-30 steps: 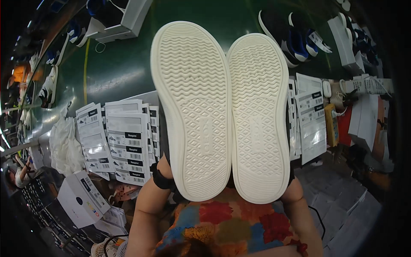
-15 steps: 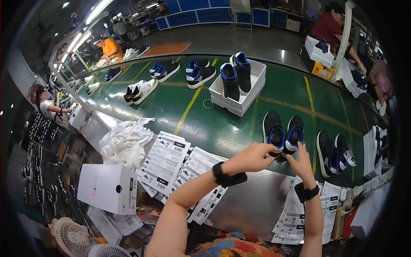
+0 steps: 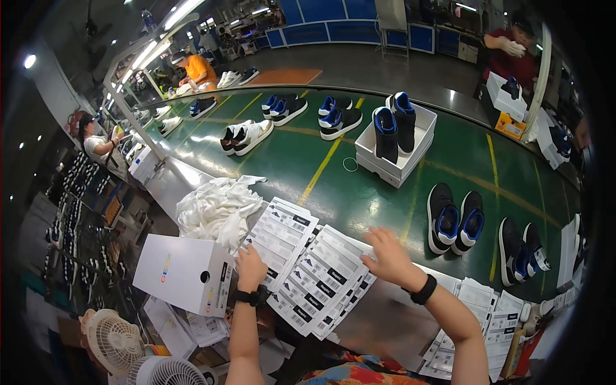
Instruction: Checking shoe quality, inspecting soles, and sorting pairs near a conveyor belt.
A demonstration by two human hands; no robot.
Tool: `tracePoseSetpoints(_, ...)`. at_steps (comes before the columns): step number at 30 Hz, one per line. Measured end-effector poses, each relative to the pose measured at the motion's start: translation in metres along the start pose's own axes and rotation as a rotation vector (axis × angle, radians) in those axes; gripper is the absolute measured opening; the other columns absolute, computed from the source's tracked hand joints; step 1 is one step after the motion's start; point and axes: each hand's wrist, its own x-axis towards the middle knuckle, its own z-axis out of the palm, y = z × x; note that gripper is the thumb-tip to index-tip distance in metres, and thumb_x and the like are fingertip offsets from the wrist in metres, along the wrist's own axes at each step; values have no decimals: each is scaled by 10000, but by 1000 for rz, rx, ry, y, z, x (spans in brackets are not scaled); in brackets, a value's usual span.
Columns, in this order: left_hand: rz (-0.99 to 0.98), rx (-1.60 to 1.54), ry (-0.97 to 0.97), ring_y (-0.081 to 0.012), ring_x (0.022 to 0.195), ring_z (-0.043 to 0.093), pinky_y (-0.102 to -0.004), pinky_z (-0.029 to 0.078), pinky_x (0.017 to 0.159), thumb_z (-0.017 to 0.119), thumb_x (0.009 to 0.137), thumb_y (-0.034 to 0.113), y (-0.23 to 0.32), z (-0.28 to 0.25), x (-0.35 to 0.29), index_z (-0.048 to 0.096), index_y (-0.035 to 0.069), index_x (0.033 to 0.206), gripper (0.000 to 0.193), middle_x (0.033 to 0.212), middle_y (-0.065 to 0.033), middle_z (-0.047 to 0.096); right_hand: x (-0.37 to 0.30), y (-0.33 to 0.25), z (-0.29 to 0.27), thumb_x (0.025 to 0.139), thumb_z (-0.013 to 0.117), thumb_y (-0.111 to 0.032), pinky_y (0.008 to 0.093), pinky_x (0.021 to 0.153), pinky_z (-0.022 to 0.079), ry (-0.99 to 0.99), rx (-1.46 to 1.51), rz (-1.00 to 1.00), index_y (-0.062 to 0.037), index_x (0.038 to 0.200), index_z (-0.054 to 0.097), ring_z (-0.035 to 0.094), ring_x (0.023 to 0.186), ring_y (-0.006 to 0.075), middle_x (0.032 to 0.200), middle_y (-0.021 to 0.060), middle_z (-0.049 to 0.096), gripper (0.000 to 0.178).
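Observation:
My left hand point(image 3: 251, 267) is at the left edge of a stack of printed label sheets point(image 3: 282, 234), close to a white shoe box point(image 3: 179, 273). Its fingers point forward, loosely extended, and no held thing shows in them. My right hand point(image 3: 390, 258) hovers with spread fingers near the right edge of a second stack of label sheets point(image 3: 321, 276). A pair of dark sneakers with blue lining point(image 3: 454, 221) stands side by side on the green conveyor belt point(image 3: 378, 208), to the right of that hand. Both wrists wear black bands.
An open white box point(image 3: 410, 160) holding dark sneakers stands on the belt. More sneaker pairs point(image 3: 343, 122) line it, with another pair point(image 3: 516, 256) far right. White crumpled cloth point(image 3: 215, 208) lies beyond the shoe box. Fans point(image 3: 112, 343) stand lower left. Co-workers point(image 3: 199, 70) are across the belt.
Both hands have left the dark sneakers and moved left. My left hand has come to the label sheets by the shoe box, my right to the other stack. The view has shifted left.

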Motion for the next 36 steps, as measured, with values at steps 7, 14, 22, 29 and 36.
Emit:
tracePoseSetpoints(7, 22, -13, 123, -461, 1077, 512, -563, 490, 863, 589, 804, 43, -8, 13, 1, 471, -75, 1211, 440, 1145, -257, 485, 80, -50, 94, 832, 673, -179, 540, 971, 464, -137, -61, -293, -64, 1351, 481, 436, 1306, 414, 1429, 184, 461, 565)
tracePoseSetpoints(14, -60, -15, 77, -463, 1064, 545, -546, 500, 845, 651, 777, 106, -1, -3, -5, 581, -54, 1056, 329, 1138, -278, 523, 105, -70, 140, 899, 595, -257, 554, 1005, 408, -409, -186, -268, -173, 1379, 515, 375, 1381, 346, 1499, 93, 432, 495)
tracePoseSetpoints(22, 72, -61, 317, -439, 788, 651, -490, 520, 715, 644, 762, 92, -37, 17, -3, 674, -40, 794, 139, 808, -252, 659, 95, -58, 175, 916, 588, -278, 567, 1078, 329, -342, -122, -211, -183, 1373, 530, 353, 1420, 301, 1514, 65, 429, 471)
tracePoseSetpoints(29, 266, -239, 417, -358, 501, 570, -492, 435, 534, 693, 756, 236, -19, 17, 16, 659, -89, 692, 333, 657, -262, 639, 127, -49, 224, 788, 597, -259, 478, 802, 463, 171, -92, -138, -178, 814, 710, 581, 1008, 269, 956, 35, 651, 143)
tracePoseSetpoints(36, 501, -381, 326, -358, 501, 565, -490, 431, 530, 692, 760, 224, 42, 35, 12, 660, -87, 692, 319, 660, -259, 639, 98, 35, 231, 788, 598, -252, 488, 824, 459, 162, -134, 16, -168, 820, 710, 581, 1023, 276, 981, 49, 647, 143)
